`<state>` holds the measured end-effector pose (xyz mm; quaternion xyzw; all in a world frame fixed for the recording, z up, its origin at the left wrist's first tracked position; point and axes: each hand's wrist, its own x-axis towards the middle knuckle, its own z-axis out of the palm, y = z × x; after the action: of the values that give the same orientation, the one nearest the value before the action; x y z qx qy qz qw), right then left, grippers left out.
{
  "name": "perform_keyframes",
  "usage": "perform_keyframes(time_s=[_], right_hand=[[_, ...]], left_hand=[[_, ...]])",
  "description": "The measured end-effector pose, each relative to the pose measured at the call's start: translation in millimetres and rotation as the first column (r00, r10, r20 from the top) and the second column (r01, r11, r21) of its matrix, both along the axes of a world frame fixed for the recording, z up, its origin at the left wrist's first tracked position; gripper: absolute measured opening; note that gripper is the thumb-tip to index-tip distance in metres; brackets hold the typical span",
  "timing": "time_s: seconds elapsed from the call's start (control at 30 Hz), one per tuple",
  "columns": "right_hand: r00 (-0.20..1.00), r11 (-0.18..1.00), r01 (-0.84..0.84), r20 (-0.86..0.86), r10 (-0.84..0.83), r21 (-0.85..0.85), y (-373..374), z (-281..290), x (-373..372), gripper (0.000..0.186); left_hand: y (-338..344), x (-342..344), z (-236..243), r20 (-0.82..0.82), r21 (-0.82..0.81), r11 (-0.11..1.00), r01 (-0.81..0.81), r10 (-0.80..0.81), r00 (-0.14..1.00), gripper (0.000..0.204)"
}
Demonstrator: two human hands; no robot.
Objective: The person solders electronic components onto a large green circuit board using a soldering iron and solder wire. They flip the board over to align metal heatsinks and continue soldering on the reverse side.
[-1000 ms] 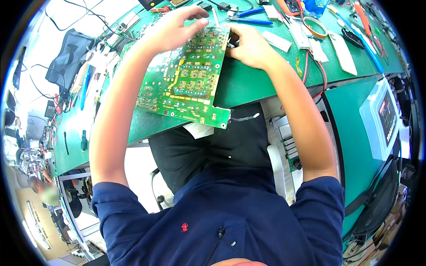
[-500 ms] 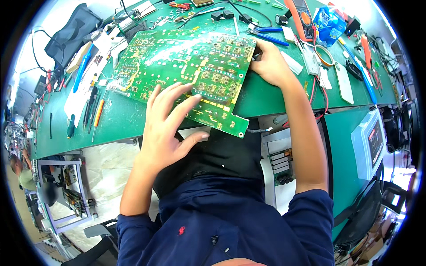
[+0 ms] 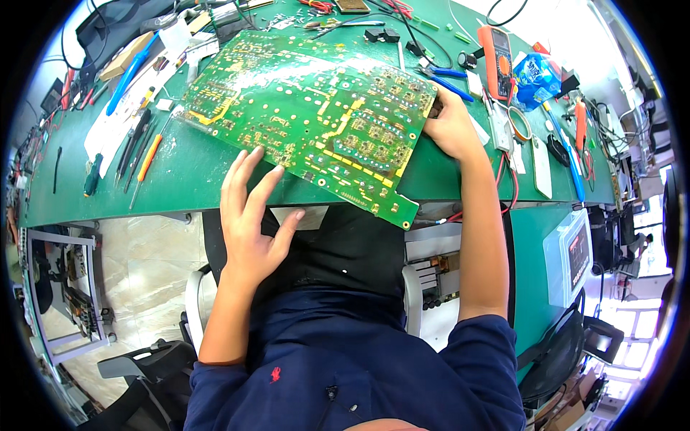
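Note:
A large green circuit board (image 3: 309, 122) with gold pads and small parts rests at a slant on the green workbench, its lower right tab reaching past the front edge. My left hand (image 3: 251, 212) is open, fingers spread, with the fingertips at the board's near edge; whether they touch it I cannot tell. My right hand (image 3: 449, 122) grips the board's right edge near the far corner, its fingers partly hidden behind it.
Around the board lie screwdrivers (image 3: 149, 156), a blue-handled tool (image 3: 129, 75), pliers (image 3: 449, 87), an orange multimeter (image 3: 494, 65), a blue package (image 3: 535, 82), wires and a white phone-like slab (image 3: 540, 165). A clear plastic box (image 3: 564, 266) sits on the right-hand surface.
My left hand has come down from above the board's far part to its near edge. The board and my right hand have shifted rightward in view, and the camera view has moved too.

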<state>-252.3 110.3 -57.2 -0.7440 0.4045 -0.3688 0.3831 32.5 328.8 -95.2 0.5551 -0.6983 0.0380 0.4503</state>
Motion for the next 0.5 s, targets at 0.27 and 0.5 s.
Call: perform_keyframes(time_s=[0.27, 0.5], right_hand=[[0.997, 0.996, -0.058, 0.057, 0.055, 0.064, 8, 6, 1, 0.063], [0.985, 0.963, -0.172, 0.044, 0.166, 0.209, 7, 28, -22, 0.08]], left_hand=[[1, -2, -6, 0.058, -0.035, 0.998, -0.044, 0.046, 0.997, 0.069], [2, 2, -4, 0.027, -0.062, 0.998, -0.015, 0.017, 1.0, 0.065]])
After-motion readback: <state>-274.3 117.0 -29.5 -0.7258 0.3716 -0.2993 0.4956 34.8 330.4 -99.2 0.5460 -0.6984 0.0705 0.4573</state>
